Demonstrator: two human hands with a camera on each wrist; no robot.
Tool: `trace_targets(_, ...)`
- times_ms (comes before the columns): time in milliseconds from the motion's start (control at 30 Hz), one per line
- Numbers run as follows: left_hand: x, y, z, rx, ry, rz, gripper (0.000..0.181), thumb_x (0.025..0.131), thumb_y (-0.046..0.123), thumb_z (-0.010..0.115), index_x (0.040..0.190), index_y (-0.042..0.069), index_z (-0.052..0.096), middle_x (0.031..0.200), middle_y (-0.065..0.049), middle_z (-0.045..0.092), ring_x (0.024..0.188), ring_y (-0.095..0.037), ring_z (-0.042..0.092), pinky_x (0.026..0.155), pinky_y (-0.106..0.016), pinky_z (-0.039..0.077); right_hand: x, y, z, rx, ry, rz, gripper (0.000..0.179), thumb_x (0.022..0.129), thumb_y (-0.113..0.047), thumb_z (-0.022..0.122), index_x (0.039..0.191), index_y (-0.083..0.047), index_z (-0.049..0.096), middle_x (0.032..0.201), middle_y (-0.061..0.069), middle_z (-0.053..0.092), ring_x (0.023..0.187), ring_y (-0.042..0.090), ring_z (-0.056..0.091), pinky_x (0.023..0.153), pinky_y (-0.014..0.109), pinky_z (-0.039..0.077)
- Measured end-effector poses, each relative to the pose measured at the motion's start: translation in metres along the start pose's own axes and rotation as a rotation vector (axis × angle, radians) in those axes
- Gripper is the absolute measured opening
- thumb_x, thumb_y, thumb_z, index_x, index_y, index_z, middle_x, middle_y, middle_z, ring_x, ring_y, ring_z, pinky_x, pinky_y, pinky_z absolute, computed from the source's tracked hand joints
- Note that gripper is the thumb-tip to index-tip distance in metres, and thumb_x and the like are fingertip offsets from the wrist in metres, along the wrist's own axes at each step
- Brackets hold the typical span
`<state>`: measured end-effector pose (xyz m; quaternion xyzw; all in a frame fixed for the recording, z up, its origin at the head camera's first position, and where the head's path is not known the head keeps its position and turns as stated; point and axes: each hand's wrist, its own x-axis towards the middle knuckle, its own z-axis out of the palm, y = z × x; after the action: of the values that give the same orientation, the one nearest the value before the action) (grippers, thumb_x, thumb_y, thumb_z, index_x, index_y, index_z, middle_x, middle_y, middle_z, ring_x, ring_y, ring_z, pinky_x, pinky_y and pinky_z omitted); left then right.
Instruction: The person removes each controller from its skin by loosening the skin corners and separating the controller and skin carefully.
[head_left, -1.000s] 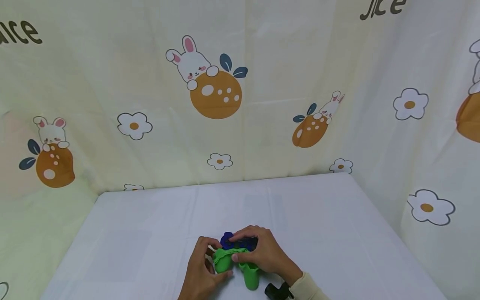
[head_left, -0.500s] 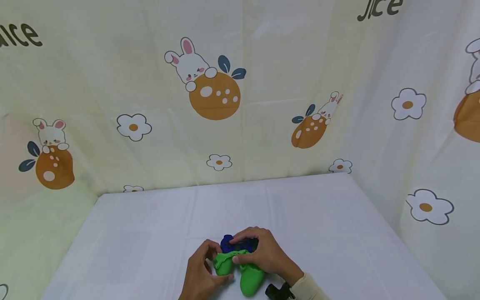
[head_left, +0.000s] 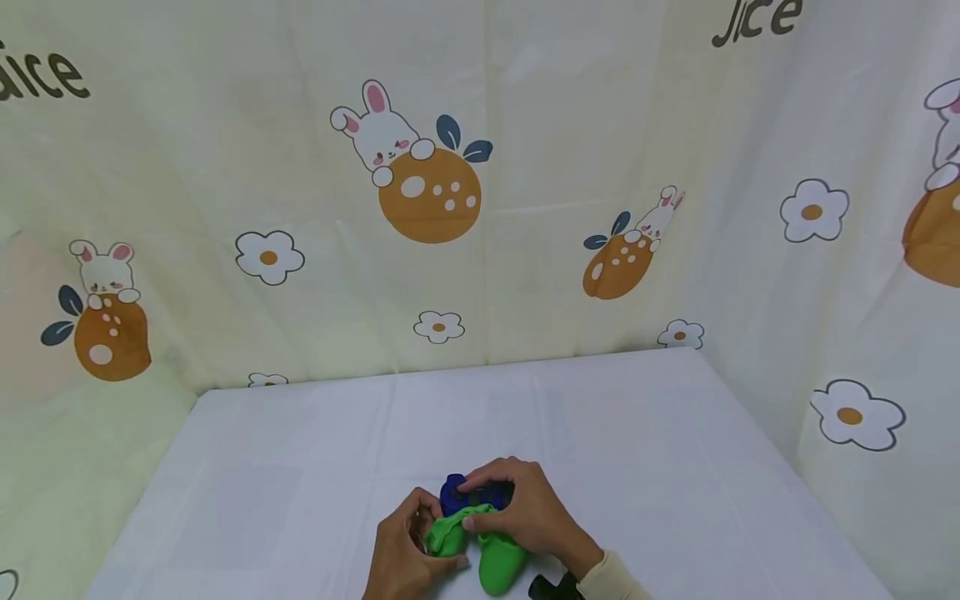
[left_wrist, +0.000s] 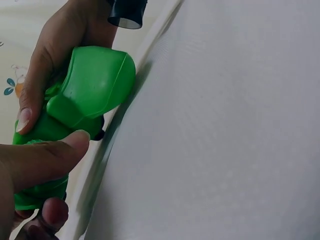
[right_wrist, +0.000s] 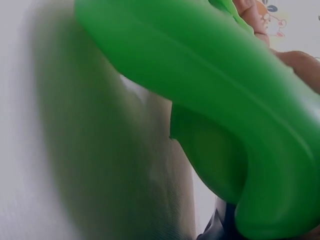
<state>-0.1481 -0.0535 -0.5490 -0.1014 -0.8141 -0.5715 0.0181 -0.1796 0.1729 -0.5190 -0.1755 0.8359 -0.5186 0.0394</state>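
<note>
A blue game controller [head_left: 453,495] is partly covered by a green, soft-looking silicone sleeve [head_left: 501,567], low in the middle of the head view. My left hand [head_left: 405,542] holds the sleeve's left grip, thumb at the near side and fingers behind. My right hand [head_left: 534,510] holds the right part, with fingers over the blue top and thumb on the green edge. That edge looks wrinkled and bunched between the hands. In the left wrist view the smooth green grip [left_wrist: 97,82] sticks out beyond my left thumb [left_wrist: 45,160]. Close green sleeve [right_wrist: 200,65] fills much of the right wrist view.
Beneath the hands is a table with a white cover [head_left: 337,467]. A pale curtain [head_left: 540,275] printed with rabbits, oranges and flowers stands behind and at both sides. A black wrist camera [head_left: 553,587] sits by the right cuff.
The green right grip has swung and looks broader than a second ago. Both hands sit slightly lower in view with the controller, and the head view has shifted a little. Both holds stay.
</note>
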Motion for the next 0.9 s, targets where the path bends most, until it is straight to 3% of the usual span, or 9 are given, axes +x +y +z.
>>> trace_targets(200, 0.0008, -0.0013, -0.0016, -0.023, 0.0, -0.014, 0.064, 0.057, 0.019, 0.106, 0.101, 0.024, 0.059, 0.079, 0.004, 0.058, 0.063, -0.003, 0.052, 0.054, -0.021, 0.046, -0.0011, -0.003, 0.0031, -0.022, 0.053, 0.008, 0.036, 0.078, -0.047, 0.094, 0.111, -0.039, 0.081, 0.116, -0.021, 0.075, 0.119, 0.014, 0.066, 0.108, 0.039, 0.049)
trace_targets(433, 0.0016, 0.0005, -0.0018, 0.02, 0.012, -0.033, 0.069, 0.064, 0.022, 0.104, 0.114, 0.023, 0.056, 0.102, 0.001, 0.057, 0.074, -0.008, 0.052, 0.06, -0.022, 0.05, -0.0002, -0.0028, 0.0049, -0.008, 0.077, 0.039, 0.036, 0.079, -0.047, 0.093, 0.112, -0.041, 0.08, 0.118, -0.021, 0.075, 0.122, 0.016, 0.065, 0.109, 0.043, 0.047)
trace_targets(733, 0.0003, 0.001, 0.001, -0.038, 0.034, -0.056, 0.064, 0.056, 0.018, 0.106, 0.1, 0.025, 0.059, 0.082, 0.003, 0.058, 0.059, -0.003, 0.049, 0.053, -0.021, 0.046, -0.0026, -0.0045, 0.0053, -0.026, 0.083, 0.012, 0.036, 0.078, -0.046, 0.094, 0.11, -0.039, 0.081, 0.114, -0.024, 0.075, 0.117, 0.013, 0.066, 0.107, 0.037, 0.049)
trace_targets(900, -0.0011, -0.0005, 0.003, -0.045, 0.051, -0.056, 0.06, 0.057, 0.014, 0.106, 0.095, 0.02, 0.06, 0.079, 0.002, 0.056, 0.056, -0.001, 0.047, 0.052, -0.019, 0.042, -0.0027, -0.0037, 0.0067, -0.036, 0.1, 0.016, 0.037, 0.076, -0.044, 0.096, 0.11, -0.041, 0.08, 0.113, -0.026, 0.074, 0.116, 0.012, 0.065, 0.107, 0.038, 0.048)
